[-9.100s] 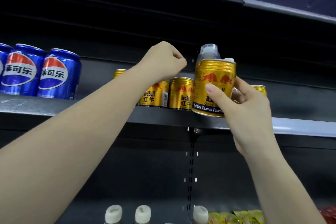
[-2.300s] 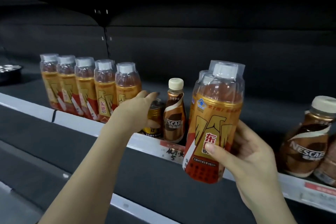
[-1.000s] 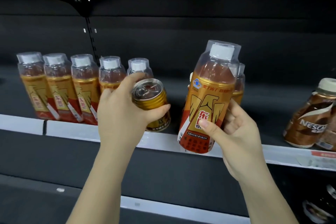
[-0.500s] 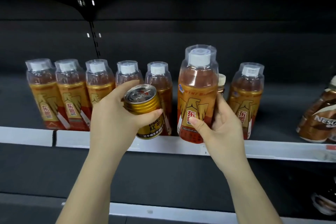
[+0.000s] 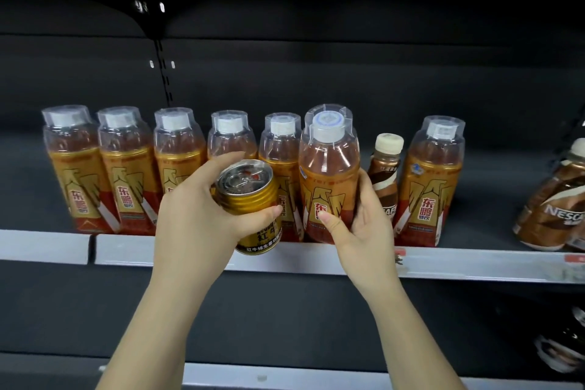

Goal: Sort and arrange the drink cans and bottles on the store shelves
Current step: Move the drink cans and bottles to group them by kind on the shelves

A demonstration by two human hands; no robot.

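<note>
Gold can [image 5: 250, 199] and bottle [image 5: 329, 177] in hands

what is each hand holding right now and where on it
Left hand grips the gold metal can round its upper body. Right hand grips the orange-labelled plastic bottle at its lower body.

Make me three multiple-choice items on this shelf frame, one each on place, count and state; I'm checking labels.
1. Where is the small coffee bottle?
A. left end of the row
B. behind the right hand, between two orange bottles
C. lower shelf

2. How many orange bottles stand left of the gold can?
A. two
B. six
C. four

3. The left hand is:
A. gripping the can
B. empty
C. flat on the shelf edge

Answers: B, it peeks out past the held orange bottle; C, four caps show there; A, fingers wrap the can.
</note>
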